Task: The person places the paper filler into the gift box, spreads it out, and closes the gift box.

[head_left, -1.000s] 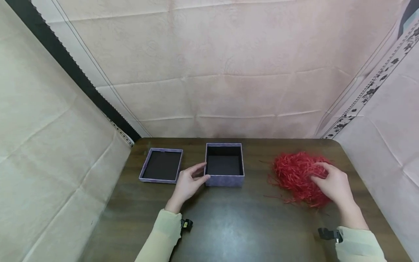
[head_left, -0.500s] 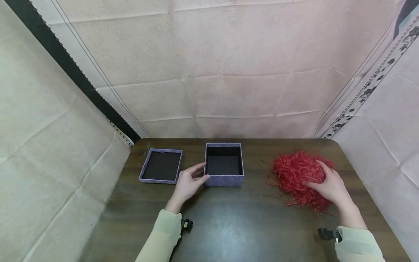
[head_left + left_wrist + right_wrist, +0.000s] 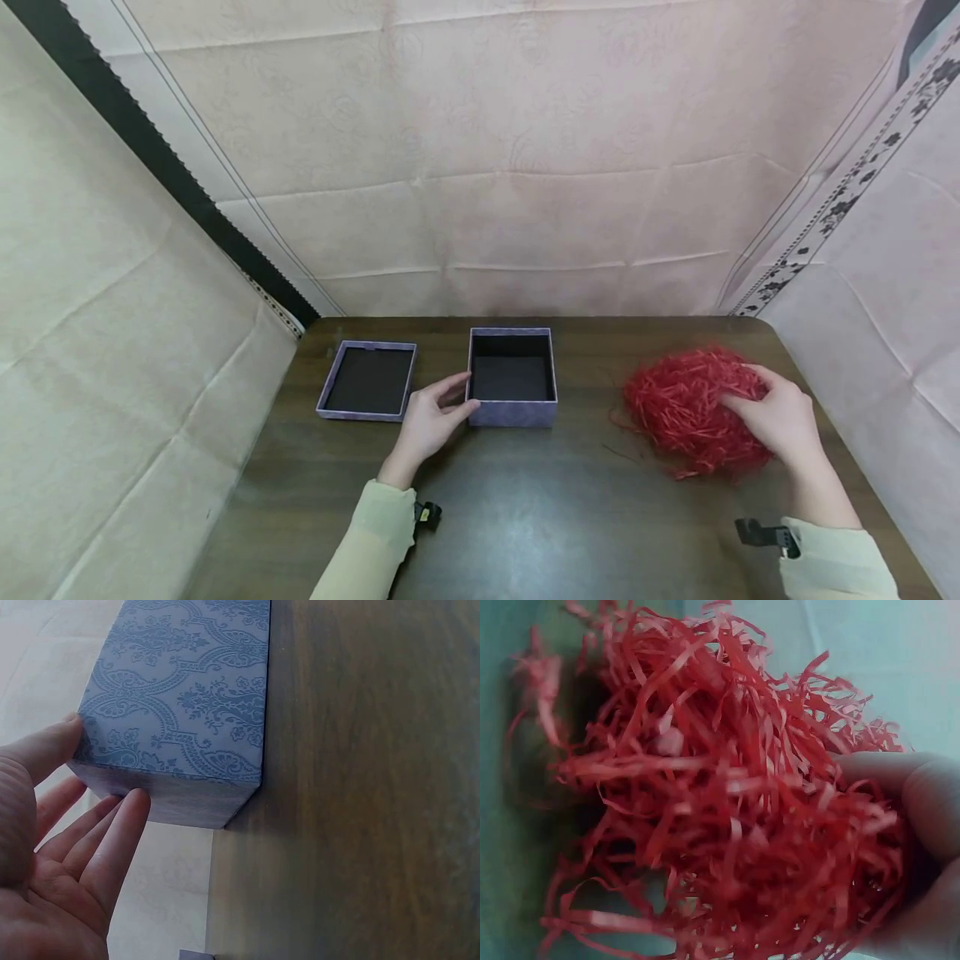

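A lidless purple patterned box with a dark inside stands on the table. My left hand touches its front left corner, thumb at the front face and fairly straight fingers along the left side. In the left wrist view the box shows a blue-looking floral pattern, and the fingertips of my left hand are right at its edge. On the right, my right hand grips a tangle of red shredded paper. Up close, the shreds bunch against the thumb and hide the other fingers.
The box's lid lies inside up on the table, left of the box. A few stray red strands are left of the pile. Pale cloth hangs behind and at both sides of the brown table.
My right hand has first dug into the red shredded paper, then shifted a little right with it, and the tangle looks more gathered. The left hand, box and lid stay in place.
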Tool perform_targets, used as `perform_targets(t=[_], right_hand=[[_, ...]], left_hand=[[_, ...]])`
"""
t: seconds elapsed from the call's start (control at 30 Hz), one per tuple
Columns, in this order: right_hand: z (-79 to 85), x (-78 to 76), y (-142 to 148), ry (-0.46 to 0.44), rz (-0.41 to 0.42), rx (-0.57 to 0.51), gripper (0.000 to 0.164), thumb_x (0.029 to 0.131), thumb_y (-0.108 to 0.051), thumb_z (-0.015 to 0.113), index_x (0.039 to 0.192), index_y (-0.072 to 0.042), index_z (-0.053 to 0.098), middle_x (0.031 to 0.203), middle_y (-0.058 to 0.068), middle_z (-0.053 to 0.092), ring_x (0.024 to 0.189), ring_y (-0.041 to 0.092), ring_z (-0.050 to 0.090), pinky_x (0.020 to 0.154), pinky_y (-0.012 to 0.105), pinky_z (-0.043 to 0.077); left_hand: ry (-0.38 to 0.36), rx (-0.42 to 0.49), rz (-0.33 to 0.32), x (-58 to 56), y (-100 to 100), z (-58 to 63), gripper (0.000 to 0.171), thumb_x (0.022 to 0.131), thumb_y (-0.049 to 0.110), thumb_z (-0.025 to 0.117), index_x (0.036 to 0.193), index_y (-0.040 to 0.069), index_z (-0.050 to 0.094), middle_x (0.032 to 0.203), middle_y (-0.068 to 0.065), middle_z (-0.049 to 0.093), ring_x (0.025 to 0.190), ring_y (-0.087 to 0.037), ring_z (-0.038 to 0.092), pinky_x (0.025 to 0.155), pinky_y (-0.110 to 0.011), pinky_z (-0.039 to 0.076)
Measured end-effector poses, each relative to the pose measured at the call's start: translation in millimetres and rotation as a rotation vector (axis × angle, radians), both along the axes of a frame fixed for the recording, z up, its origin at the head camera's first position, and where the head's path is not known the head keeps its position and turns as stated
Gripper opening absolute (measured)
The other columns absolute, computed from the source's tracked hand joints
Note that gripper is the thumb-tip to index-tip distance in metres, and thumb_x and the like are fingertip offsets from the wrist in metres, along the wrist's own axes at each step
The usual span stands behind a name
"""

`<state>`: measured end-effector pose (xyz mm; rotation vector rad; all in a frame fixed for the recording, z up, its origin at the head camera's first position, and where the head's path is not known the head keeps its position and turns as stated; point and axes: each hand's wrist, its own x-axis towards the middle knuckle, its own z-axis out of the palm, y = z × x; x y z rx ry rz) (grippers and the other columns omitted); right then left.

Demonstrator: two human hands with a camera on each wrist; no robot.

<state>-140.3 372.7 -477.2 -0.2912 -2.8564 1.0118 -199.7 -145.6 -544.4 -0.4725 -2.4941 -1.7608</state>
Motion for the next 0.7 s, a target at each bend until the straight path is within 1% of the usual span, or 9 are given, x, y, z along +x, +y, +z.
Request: perform_targets(t=[0.13, 0.2, 0.37, 0.5, 0.57, 0.7], right_hand=[[11.8, -0.6, -3, 0.003, -0.004, -0.036, 0.063, 0.102, -0.035, 0.072, 0.15, 0.002, 0.054, 0.135, 0.038, 0.061, 0.114, 0.055, 0.061, 0.08, 0.06, 0.058], [15.9, -1.4, -4, -0.002, -0.006, -0.059, 0.065, 0.103, -0.036, 0.072, 0.152, 0.002, 0.052, 0.138, 0.038, 0.059, 0.117, 0.055, 0.06, 0.08, 0.057, 0.057], [22.1, -4.8, -8, -0.023, -0.007, -0.093, 0.072, 0.103, -0.042, 0.072, 0.156, 0.001, 0.047, 0.142, 0.036, 0.056, 0.12, 0.054, 0.058, 0.077, 0.046, 0.059], [24.3, -7.1, -10, -0.029, -0.002, -0.098, 0.071, 0.103, -0.042, 0.072, 0.155, 0.0, 0.049, 0.141, 0.036, 0.057, 0.119, 0.053, 0.058, 0.073, 0.037, 0.058], [25.6, -7.5, -11, -0.027, -0.005, -0.099, 0.068, 0.104, -0.039, 0.071, 0.155, 0.001, 0.049, 0.141, 0.036, 0.056, 0.119, 0.054, 0.058, 0.075, 0.044, 0.061], [29.4, -8.2, -14, -0.001, -0.012, -0.108, 0.066, 0.105, -0.034, 0.07, 0.155, 0.002, 0.048, 0.141, 0.037, 0.056, 0.118, 0.052, 0.059, 0.073, 0.035, 0.059]], left_hand=[[0.0, -0.003, 0.003, 0.3, 0, -0.1, 0.049, 0.094, 0.015, 0.086, 0.141, 0.009, 0.071, 0.141, -0.014, 0.069, 0.124, -0.032, 0.07, 0.093, -0.036, 0.063], [0.001, -0.003, 0.0, 0.3, 0, -0.3, 0.05, 0.094, 0.014, 0.086, 0.141, 0.006, 0.07, 0.141, -0.013, 0.069, 0.124, -0.032, 0.07, 0.093, -0.036, 0.063], [0.0, 0.003, -0.005, -0.3, -1, -0.9, 0.052, 0.094, 0.013, 0.086, 0.142, 0.001, 0.068, 0.141, -0.014, 0.069, 0.125, -0.033, 0.07, 0.092, -0.036, 0.063], [0.005, 0.014, -0.011, -0.7, -1, -1.9, 0.052, 0.094, 0.013, 0.086, 0.141, 0.001, 0.069, 0.14, -0.017, 0.069, 0.124, -0.033, 0.07, 0.093, -0.038, 0.063], [0.001, 0.013, -0.013, -1.2, -1, -2.6, 0.052, 0.094, 0.013, 0.086, 0.141, 0.001, 0.068, 0.141, -0.018, 0.068, 0.125, -0.033, 0.07, 0.093, -0.037, 0.062], [-0.009, 0.015, -0.015, -2.0, -1, -2.9, 0.052, 0.095, 0.012, 0.085, 0.142, 0.001, 0.068, 0.142, -0.018, 0.068, 0.125, -0.033, 0.069, 0.093, -0.035, 0.062]])
